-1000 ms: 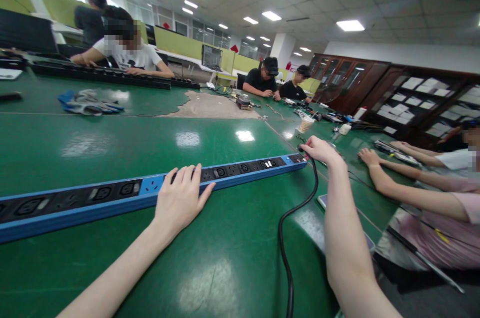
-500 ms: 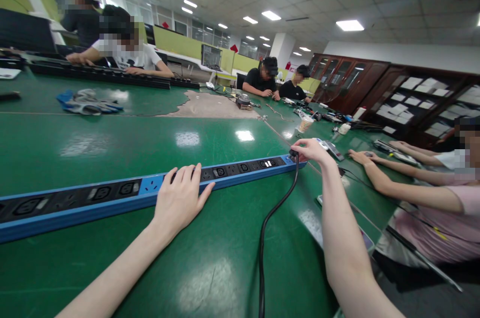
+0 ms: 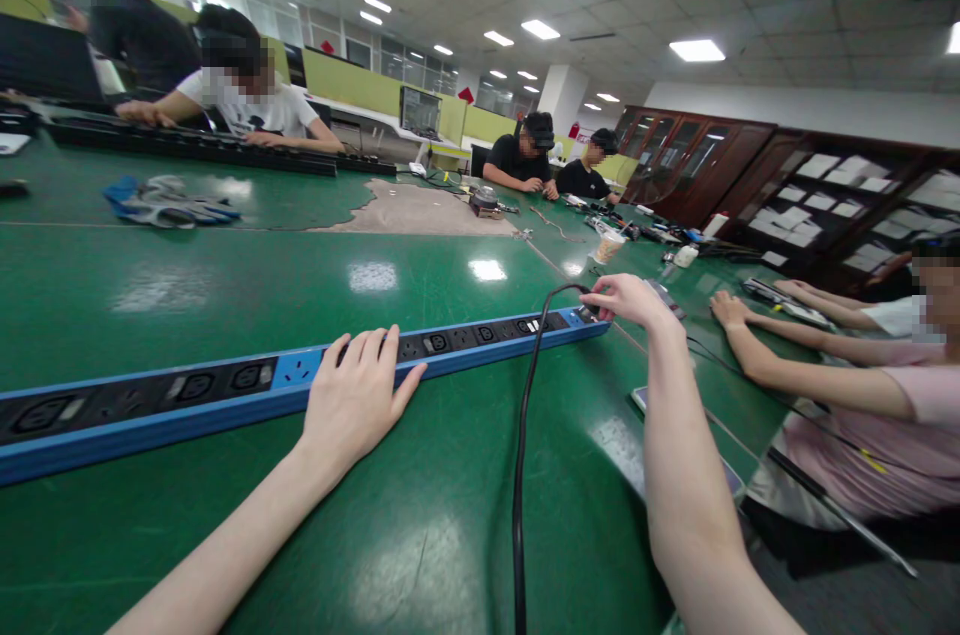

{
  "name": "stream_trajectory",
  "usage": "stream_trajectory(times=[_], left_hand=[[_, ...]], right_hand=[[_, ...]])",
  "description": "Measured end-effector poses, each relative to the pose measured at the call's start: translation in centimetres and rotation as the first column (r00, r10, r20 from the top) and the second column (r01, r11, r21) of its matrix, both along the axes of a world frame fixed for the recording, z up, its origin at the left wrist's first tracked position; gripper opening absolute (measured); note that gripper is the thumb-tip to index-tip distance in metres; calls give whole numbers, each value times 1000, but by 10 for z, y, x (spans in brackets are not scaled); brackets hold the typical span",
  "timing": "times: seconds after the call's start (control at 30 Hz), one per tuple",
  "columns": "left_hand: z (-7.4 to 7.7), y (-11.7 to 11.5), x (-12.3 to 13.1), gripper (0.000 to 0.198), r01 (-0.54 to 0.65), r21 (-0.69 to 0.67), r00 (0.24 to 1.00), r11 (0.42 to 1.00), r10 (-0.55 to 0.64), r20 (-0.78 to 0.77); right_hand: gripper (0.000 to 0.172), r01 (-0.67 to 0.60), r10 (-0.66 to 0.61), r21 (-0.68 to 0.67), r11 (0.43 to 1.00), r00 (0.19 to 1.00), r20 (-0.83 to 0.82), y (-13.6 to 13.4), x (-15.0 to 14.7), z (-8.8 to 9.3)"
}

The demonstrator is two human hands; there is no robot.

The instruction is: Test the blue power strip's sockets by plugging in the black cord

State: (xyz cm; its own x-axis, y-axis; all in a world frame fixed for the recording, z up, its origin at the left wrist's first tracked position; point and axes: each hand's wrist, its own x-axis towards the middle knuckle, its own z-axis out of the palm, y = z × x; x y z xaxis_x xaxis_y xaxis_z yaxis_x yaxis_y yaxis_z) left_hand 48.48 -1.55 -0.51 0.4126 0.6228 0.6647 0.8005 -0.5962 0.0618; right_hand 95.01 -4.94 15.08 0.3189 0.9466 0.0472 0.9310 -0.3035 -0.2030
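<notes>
A long blue and black power strip (image 3: 465, 340) lies slantwise across the green table. My left hand (image 3: 352, 395) is laid over its middle, fingers reaching over the far edge and thumb against the near side. At the strip's right end my right hand (image 3: 630, 300) is closed on the plug of a black power cord. The plug (image 3: 587, 311) is at the end socket and mostly covered by my fingers, so I cannot tell how far in it sits. From there the cord (image 3: 525, 415) arches left over the strip and runs down toward me.
Under my right forearm lies a flat phone-like device (image 3: 637, 400). A cup (image 3: 609, 245) stands beyond the strip, and gloves (image 3: 169, 203) lie at the far left. Co-workers sit around the green table (image 3: 262, 280); one person's arms (image 3: 780, 345) rest close on my right.
The plug end has turned in my right hand, and the cord now arches up and left instead of hanging straight down. My left hand stays on the power strip.
</notes>
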Motion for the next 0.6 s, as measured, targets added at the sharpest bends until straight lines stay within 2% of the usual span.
stream_trajectory(times=[0.07, 0.13, 0.23, 0.3, 0.33, 0.43, 0.6], left_hand=[[0, 0, 0, 69, -2, -2, 1000, 1000, 2, -2], [0, 0, 0, 69, -1, -10, 1000, 1000, 1, 2], [0, -1, 1, 69, 6, -15, 1000, 1000, -5, 20], [1, -1, 1, 69, 11, -20, 999, 1000, -11, 31], [1, -1, 1, 69, 14, -24, 999, 1000, -13, 34], [1, -1, 0, 69, 16, -30, 999, 999, -15, 40], [1, -1, 0, 68, 9, -16, 1000, 1000, -9, 27]], right_hand=[[51, 50, -75, 156, 987, 984, 159, 0, -5, 4], [55, 105, -186, 312, 944, 952, 243, 1, -7, 7], [62, 222, -359, 480, 849, 908, 215, 2, -5, 9], [66, 303, -449, 533, 790, 878, 165, 3, 0, 8], [67, 327, -469, 535, 779, 870, 152, 4, 2, 7], [60, 339, -460, 467, 817, 871, 174, 7, 10, -2], [54, 271, -353, 305, 913, 899, 259, 16, 18, -32]])
